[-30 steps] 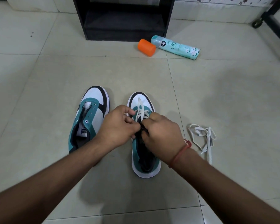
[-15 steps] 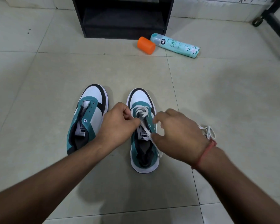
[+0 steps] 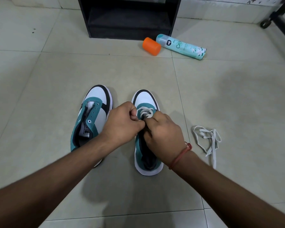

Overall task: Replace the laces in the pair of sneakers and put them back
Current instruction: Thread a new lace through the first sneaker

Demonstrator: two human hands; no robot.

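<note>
Over the teal-and-white right sneaker [image 3: 146,99], both hands [image 3: 123,122] [image 3: 164,134] pinch its half-threaded white lace [image 3: 144,112].

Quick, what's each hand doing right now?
Left hand: pinching the white lace on the right sneaker.
Right hand: fingers curled on that lace too.

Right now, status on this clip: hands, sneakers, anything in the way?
Left hand and right hand both pinch the white lace on the right sneaker. Left sneaker unlaced. Spare lace loose on floor at right. Nothing obstructing.
</note>
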